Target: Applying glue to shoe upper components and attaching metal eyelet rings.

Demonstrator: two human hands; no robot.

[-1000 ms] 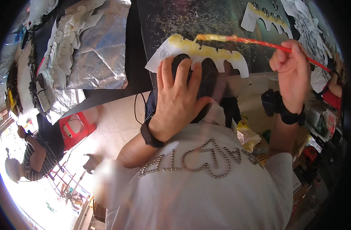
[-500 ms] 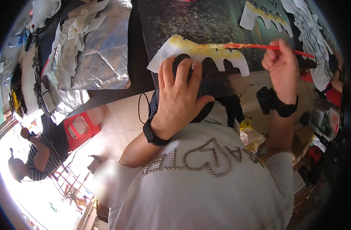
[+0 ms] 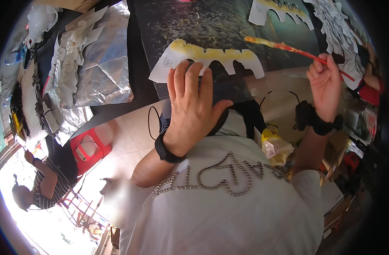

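Observation:
A white cut-out piece (image 3: 166, 61) with arched notches along its near edge lies on the dark worktable (image 3: 160, 25). Yellow glue coats a band along its far edge. My left hand (image 3: 188, 108) is open, palm down, with its fingertips on the near edge of the piece, hiding part of it. In my right hand (image 3: 324, 87), pinched between thumb and fingers, is a thin red glue brush (image 3: 294, 50). Its far end is caked with yellowish glue and is held above the table, apart from the piece.
A similar white piece with metal rings (image 3: 281, 10) lies far right, beside a heap of white cut pieces (image 3: 330, 25). More white pieces (image 3: 69, 57) lie on silver sheeting (image 3: 105, 63) at left. Another person (image 3: 43, 178) sits near a red stool (image 3: 90, 151).
The brush has lifted off the glued band and moved right with my right hand. My left hand stays on the piece. The whole view has shifted slightly.

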